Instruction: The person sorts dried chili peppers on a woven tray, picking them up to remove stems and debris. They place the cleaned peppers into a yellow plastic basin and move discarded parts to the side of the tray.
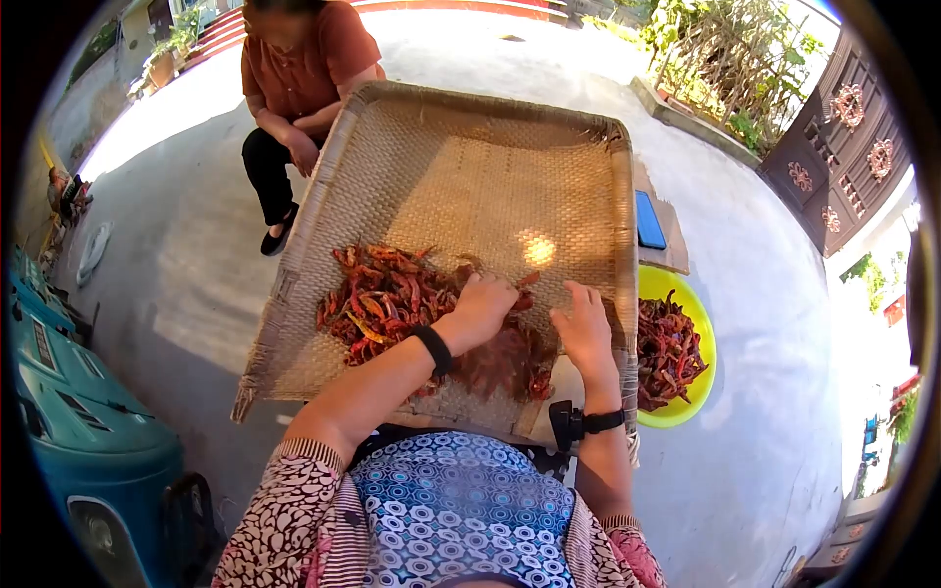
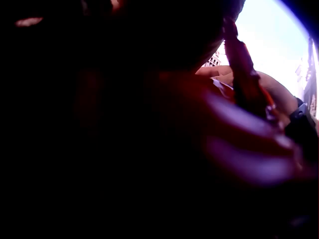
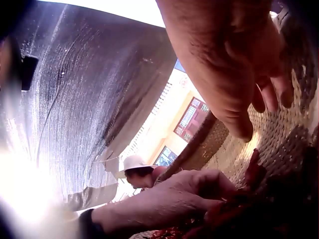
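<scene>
Dried red chili peppers [image 1: 377,294] lie in a heap in the near half of a large woven bamboo tray [image 1: 431,186]. My left hand [image 1: 483,309] is over the right part of this heap, its fingers curled about a dried chili pepper [image 1: 529,278] that sticks out past the fingertips. Below that hand the peppers look blurred. In the dark left wrist view a chili pepper [image 2: 244,69] stands close to the lens. My right hand [image 1: 585,328] hovers near the tray's right side, fingers apart and nothing between them; the right wrist view shows its fingers pointing down over the weave.
A yellow-green basin [image 1: 708,367] of dried peppers stands on the ground to the right. Behind it, a blue flat object [image 1: 648,220] lies on cardboard [image 1: 668,245]. A person [image 1: 309,69] sits beyond the tray's far left corner. A teal machine [image 1: 98,431] is at the left.
</scene>
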`<state>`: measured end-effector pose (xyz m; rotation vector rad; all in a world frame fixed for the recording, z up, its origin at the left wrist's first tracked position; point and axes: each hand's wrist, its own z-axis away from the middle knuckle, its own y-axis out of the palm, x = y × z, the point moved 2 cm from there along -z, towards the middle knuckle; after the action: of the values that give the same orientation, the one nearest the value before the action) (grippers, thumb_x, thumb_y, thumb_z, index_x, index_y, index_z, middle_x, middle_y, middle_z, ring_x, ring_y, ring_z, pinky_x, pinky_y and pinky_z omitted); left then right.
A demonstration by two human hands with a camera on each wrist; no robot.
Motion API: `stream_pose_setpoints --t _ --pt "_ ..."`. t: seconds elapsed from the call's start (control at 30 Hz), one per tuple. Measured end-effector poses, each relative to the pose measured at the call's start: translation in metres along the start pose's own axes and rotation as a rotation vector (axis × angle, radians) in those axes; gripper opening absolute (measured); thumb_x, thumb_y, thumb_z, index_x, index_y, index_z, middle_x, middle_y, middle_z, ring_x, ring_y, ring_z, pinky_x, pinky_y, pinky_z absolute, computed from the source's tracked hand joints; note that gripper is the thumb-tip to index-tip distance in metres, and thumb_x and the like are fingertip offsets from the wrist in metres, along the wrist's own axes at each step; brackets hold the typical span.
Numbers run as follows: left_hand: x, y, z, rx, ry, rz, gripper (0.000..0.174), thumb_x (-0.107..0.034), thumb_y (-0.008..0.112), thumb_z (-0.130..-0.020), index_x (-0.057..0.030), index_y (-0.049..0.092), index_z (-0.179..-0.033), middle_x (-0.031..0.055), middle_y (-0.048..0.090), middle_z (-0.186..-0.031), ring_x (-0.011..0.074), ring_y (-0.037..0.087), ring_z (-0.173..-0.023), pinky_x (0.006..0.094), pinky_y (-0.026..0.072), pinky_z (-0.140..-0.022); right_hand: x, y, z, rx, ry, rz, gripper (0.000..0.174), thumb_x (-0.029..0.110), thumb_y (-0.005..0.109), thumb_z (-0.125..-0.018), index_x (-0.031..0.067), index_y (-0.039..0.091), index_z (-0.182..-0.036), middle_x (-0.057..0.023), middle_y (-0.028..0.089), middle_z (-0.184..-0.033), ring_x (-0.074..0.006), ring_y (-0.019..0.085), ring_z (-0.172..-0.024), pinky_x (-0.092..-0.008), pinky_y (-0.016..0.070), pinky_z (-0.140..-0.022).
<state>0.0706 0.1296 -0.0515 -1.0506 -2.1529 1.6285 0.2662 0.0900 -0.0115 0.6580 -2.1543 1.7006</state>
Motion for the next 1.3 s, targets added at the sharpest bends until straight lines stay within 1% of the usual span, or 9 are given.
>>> stream_pose_setpoints --t 0.43,0.63,0.73,0.83,0.93,1.03,1.13,1.23,1.3 --pt "-0.024 -0.079 0.04 -0.249 -0.297 0.321 0.022 -0.005 0.063 -0.078 -0.0066 0.062 -0.1 0.0087 0.058 -0.093 0.024 0.058 -0.084 0.0384 0.0453 -0.076 0.007 0.058 -0.023 0.083 -0.382 0.208 0.035 0.008 0.055 -0.085 0.0138 0.062 -0.119 -0.0089 0.057 -0.121 -0.0347 0.052 -0.112 -0.0469 0.0459 -0.091" --pt "-0.014 -0.073 0.061 -0.305 -0.517 0.924 0.021 -0.013 0.068 -0.09 -0.0029 0.057 -0.106 0.0017 0.057 -0.098 0.0073 0.055 -0.083 0.025 0.0475 -0.071 0.01 0.042 -0.004 0.111 -0.352 0.031 0.03 0.004 0.057 -0.084 0.0127 0.063 -0.111 -0.013 0.062 -0.11 -0.0353 0.056 -0.108 -0.0415 0.0472 -0.09" --pt "-0.016 -0.079 0.069 -0.163 -0.644 1.229 0.021 -0.012 0.065 -0.093 -0.0031 0.056 -0.109 0.003 0.058 -0.099 0.0081 0.056 -0.084 0.0235 0.0484 -0.073 0.014 0.037 -0.001 0.086 -0.215 0.089 0.03 0.003 0.06 -0.082 0.0108 0.063 -0.11 -0.0132 0.062 -0.106 -0.0356 0.057 -0.105 -0.0418 0.0472 -0.088" --pt "-0.017 -0.071 0.073 -0.281 -0.592 1.367 0.018 -0.012 0.063 -0.095 -0.0045 0.056 -0.11 0.0025 0.06 -0.097 0.0089 0.059 -0.084 0.0247 0.0505 -0.074 0.036 0.017 0.007 0.069 -0.033 -0.033 0.029 0.003 0.062 -0.083 0.0083 0.062 -0.111 -0.0129 0.063 -0.104 -0.0343 0.058 -0.104 -0.0405 0.0477 -0.088" --pt "-0.017 -0.071 0.077 -0.242 -0.612 1.402 0.016 -0.012 0.061 -0.096 -0.0043 0.056 -0.109 0.0024 0.061 -0.095 0.0097 0.06 -0.083 0.0256 0.0519 -0.076 0.05 0.012 0.022 0.048 -0.261 -0.125 0.029 0.009 0.064 -0.082 0.0075 0.06 -0.11 -0.0137 0.062 -0.104 -0.0354 0.057 -0.101 -0.0449 0.0473 -0.084" --pt "-0.017 -0.066 0.081 -0.217 -0.638 1.414 0.014 -0.013 0.061 -0.097 -0.0041 0.056 -0.107 0.0028 0.061 -0.097 0.0101 0.061 -0.083 0.0256 0.0523 -0.075 0.062 0.014 0.035 -0.089 -0.332 -0.208 0.021 0.014 0.065 -0.086 0.0052 0.062 -0.105 -0.0122 0.065 -0.097 -0.0291 0.062 -0.091 -0.0409 0.0496 -0.077" --pt "-0.018 -0.063 0.083 -0.27 -0.617 1.375 0.013 -0.013 0.061 -0.096 -0.0047 0.055 -0.103 0.0031 0.062 -0.096 0.0101 0.061 -0.081 0.0245 0.0521 -0.073 0.077 0.004 0.044 0.021 -0.071 -0.579 0.018 0.019 0.067 -0.089 0.0035 0.063 -0.097 -0.0075 0.065 -0.08 -0.0172 0.062 -0.07 -0.0323 0.0489 -0.063" --pt "-0.025 -0.065 0.083 -0.246 -0.601 1.415 0.012 -0.013 0.062 -0.096 -0.0055 0.055 -0.101 0.0026 0.062 -0.094 0.0099 0.061 -0.078 0.0238 0.0521 -0.071 0.078 0.017 0.053 0.349 0.096 -0.652 0.016 0.017 0.063 -0.094 0.0005 0.062 -0.094 -0.0002 0.061 -0.077 -0.0066 0.053 -0.07 -0.0235 0.0439 -0.061" --pt "-0.027 -0.068 0.083 -0.216 -0.65 1.501 0.011 -0.013 0.063 -0.095 -0.0061 0.056 -0.1 0.0021 0.061 -0.092 0.01 0.061 -0.077 0.0236 0.052 -0.07 0.074 0.025 0.056 0.319 0.105 -0.714 0.015 0.016 0.063 -0.094 0.0007 0.062 -0.093 0.0009 0.06 -0.076 -0.0053 0.053 -0.068 -0.0222 0.0426 -0.059"
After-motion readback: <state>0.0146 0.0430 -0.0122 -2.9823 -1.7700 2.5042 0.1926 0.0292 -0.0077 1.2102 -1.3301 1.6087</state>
